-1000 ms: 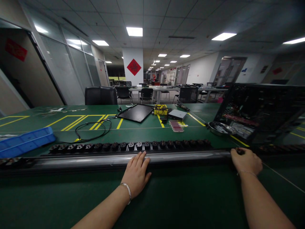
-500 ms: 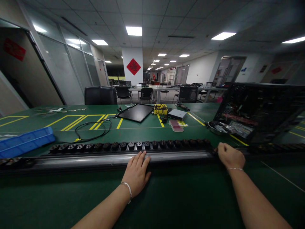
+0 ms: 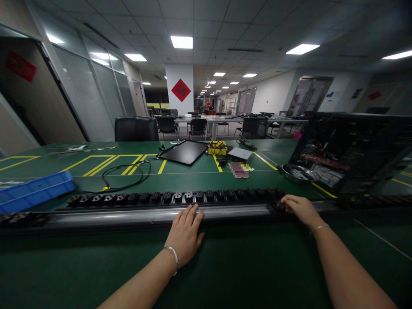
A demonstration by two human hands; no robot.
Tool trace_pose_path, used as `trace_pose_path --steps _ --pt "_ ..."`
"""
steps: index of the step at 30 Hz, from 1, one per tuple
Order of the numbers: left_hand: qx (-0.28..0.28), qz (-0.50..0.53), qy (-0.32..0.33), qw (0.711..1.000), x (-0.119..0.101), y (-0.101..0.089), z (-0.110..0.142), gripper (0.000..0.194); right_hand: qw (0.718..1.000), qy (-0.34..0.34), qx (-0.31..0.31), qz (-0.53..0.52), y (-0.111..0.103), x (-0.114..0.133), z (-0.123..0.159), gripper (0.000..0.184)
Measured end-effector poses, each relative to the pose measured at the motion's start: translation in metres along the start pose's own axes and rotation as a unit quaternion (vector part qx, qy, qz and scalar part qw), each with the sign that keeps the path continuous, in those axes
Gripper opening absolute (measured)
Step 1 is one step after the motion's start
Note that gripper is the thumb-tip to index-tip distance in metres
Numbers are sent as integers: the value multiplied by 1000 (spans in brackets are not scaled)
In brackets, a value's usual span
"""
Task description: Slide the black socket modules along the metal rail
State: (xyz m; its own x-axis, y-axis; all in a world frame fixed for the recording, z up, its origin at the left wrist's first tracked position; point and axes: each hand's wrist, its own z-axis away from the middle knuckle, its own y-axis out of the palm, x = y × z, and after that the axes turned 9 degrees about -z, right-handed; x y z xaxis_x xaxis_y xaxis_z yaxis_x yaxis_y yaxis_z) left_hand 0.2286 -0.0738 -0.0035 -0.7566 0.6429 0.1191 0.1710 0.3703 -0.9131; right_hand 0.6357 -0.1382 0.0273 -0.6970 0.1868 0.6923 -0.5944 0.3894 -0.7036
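My left hand [image 3: 186, 234] lies flat on the green bench surface [image 3: 225, 266], fingers stretched out, fingertips against a long metal rail [image 3: 128, 215]. Behind the rail runs a long black socket strip [image 3: 174, 197]. My right hand [image 3: 301, 209] reaches to the right end of that strip, fingers extended and resting on its end; nothing shows in its grasp. A bracelet sits on each wrist.
A blue plastic tray [image 3: 35, 190] sits at left. A black cable loop [image 3: 128, 174], a flat black panel [image 3: 184, 152], a yellow box [image 3: 217, 148] and a small grey box [image 3: 240, 154] lie farther back. A metal bowl [image 3: 298, 172] and an open computer case [image 3: 350, 150] stand at right.
My right hand slid leftward along the rail from the far right to the socket strip's right end, fingers opening out. My left hand stayed still.
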Motion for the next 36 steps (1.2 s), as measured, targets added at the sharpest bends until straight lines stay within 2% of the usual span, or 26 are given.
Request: trace_pose_path --steps 8,14,22,28,31,36 --pt "5 -1 -2 1000 0 1 0 50 993 9 106 -49 -12 -4 -4 43" --pt "6 -1 -3 1000 0 1 0 51 987 14 148 -54 -16 -3 -4 51" --pt "4 -3 1 1000 0 1 0 52 979 9 201 -28 -2 22 -4 50" --pt "6 4 0 1000 0 1 0 53 973 14 229 8 -6 36 -1 50" --pt "3 3 0 1000 1 3 0 54 965 -8 261 30 -5 48 3 51" --pt "-3 -1 2 1000 1 3 1 55 947 -34 316 41 7 71 10 54"
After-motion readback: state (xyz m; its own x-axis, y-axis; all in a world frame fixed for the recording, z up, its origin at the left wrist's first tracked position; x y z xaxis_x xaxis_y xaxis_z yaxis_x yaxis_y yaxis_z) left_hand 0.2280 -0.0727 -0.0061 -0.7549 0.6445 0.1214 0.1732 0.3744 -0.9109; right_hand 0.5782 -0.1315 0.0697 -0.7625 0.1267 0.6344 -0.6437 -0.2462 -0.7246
